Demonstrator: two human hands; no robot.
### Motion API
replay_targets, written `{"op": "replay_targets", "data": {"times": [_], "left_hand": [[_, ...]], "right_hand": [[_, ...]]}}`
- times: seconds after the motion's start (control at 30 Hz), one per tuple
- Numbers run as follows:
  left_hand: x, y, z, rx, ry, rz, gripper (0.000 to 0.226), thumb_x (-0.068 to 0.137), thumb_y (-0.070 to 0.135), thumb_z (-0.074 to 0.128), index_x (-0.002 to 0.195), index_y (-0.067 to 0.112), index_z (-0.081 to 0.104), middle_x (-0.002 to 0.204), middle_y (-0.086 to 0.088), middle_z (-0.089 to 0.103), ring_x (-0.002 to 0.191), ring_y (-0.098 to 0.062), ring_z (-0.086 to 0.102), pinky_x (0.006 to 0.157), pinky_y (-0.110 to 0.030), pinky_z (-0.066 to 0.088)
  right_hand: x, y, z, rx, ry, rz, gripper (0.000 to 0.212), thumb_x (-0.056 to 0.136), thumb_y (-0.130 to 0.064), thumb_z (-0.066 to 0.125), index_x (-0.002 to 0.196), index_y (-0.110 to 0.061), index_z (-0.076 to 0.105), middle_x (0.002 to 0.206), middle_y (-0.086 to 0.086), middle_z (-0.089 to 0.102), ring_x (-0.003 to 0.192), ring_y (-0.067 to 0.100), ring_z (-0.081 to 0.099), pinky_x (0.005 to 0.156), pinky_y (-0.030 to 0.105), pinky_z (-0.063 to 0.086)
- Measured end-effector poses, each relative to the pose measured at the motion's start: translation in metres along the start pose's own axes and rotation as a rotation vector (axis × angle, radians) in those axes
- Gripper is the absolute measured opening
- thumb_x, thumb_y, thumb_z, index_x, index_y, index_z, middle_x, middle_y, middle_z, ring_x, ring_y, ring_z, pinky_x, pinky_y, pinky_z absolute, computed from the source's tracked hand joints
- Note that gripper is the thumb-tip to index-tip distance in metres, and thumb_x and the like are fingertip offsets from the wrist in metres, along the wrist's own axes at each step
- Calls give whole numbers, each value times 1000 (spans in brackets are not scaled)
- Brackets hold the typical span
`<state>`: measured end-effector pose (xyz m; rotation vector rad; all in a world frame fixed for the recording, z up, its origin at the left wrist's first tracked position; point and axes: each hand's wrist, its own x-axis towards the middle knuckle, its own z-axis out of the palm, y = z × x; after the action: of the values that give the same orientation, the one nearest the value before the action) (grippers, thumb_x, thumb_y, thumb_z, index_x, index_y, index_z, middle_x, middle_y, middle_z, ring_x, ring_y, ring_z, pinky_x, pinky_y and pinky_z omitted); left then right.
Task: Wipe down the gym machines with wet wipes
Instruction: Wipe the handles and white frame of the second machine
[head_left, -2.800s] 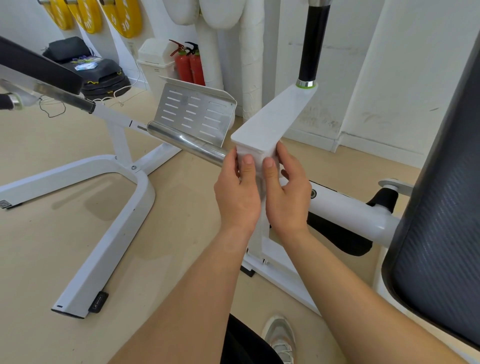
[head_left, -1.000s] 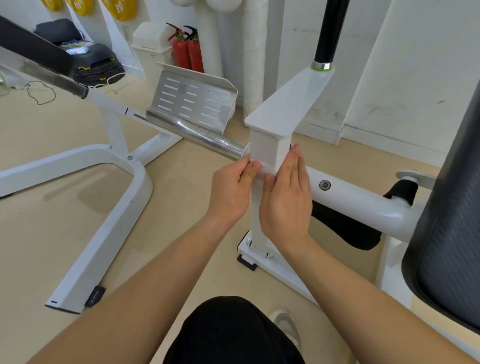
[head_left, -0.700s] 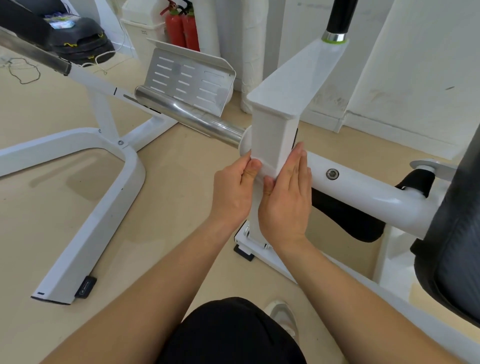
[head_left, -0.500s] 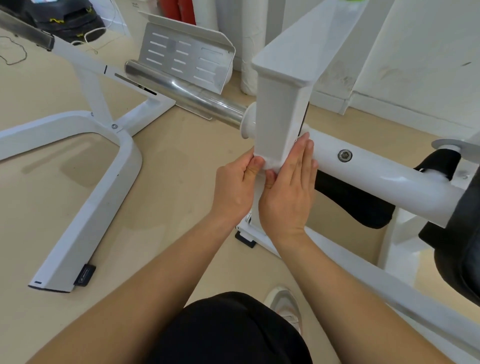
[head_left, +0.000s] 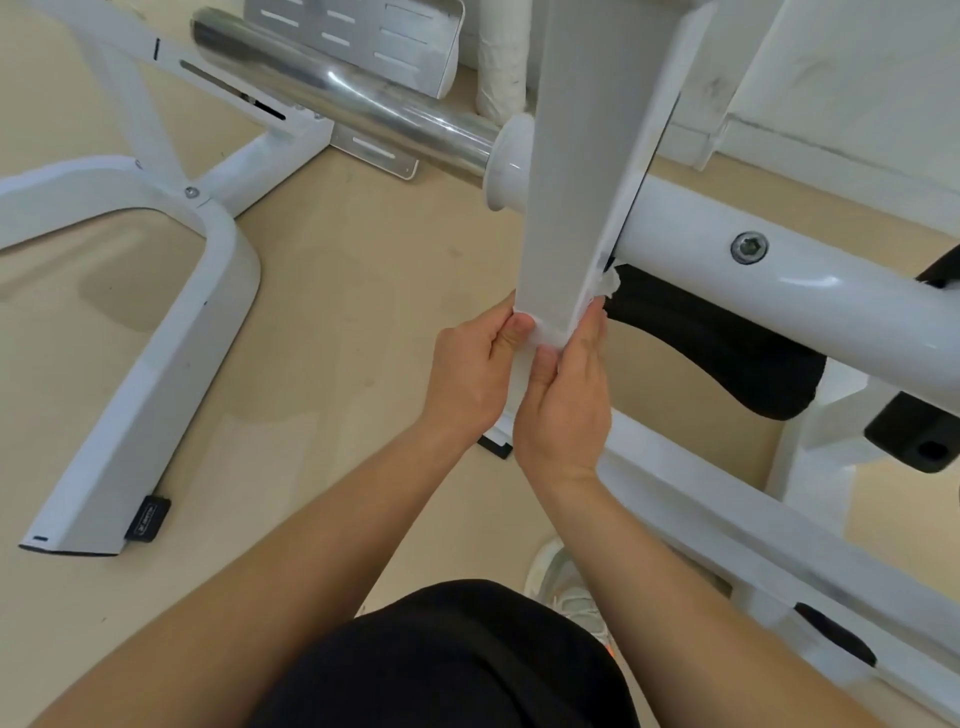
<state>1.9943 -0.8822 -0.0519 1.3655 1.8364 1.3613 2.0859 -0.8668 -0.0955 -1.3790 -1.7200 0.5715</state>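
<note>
A white square upright post of the gym machine rises through the middle of the view. A white wet wipe is wrapped round the post low down, with a crumpled end sticking out on the right side. My left hand pinches the wipe against the post's left face with thumb and curled fingers. My right hand holds the wipe against the front and right face, its thumb on the front. Both hands sit just below the white horizontal tube.
A chrome bar and a perforated metal footplate lie up left. A second machine's white floor frame spreads over the beige floor at left. Black padding hangs under the tube. My shoe stands beside the machine's base rail.
Both hands have slid the wipe down the post, from just under its top cap to below the horizontal tube. The view has tipped downward and closer.
</note>
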Motion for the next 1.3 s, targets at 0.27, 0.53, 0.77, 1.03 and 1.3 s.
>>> {"op": "replay_targets", "data": {"times": [0.27,0.53,0.77,1.03,1.3], "left_hand": [[-9,-17,8,-22,-43,-66,29,107,16,47,86,9,65,55,17,51,50,3,43,53,-9,31],[4,0,4,-52,63,74,37,106,32,43,109,9,73,76,21,69,69,-3,60,65,-18,46],[-4,-34,16,-27,-25,-57,29,107,21,45,106,11,72,57,29,55,51,3,45,54,-9,32],[-9,-87,30,39,-146,-130,26,106,24,48,90,28,69,58,17,54,56,-4,45,55,-15,32],[-15,-114,39,96,-246,-188,26,107,27,46,117,26,70,59,10,45,52,-3,43,50,-17,27]], "right_hand": [[9,18,0,-16,-99,5,74,101,-52,20,158,-5,15,164,9,25,148,26,30,111,50,39],[21,-10,-15,-15,-32,-40,74,103,-54,19,156,-3,21,162,10,31,147,26,33,112,49,39],[7,33,10,-83,-134,21,73,100,-62,14,157,-16,17,158,2,34,140,25,42,102,51,47],[-11,74,33,-372,-277,73,71,98,-48,12,152,-5,26,156,8,37,142,27,34,114,46,31],[-20,88,37,-622,-332,35,70,105,-39,30,157,3,10,165,13,19,155,25,7,124,35,4]]}}
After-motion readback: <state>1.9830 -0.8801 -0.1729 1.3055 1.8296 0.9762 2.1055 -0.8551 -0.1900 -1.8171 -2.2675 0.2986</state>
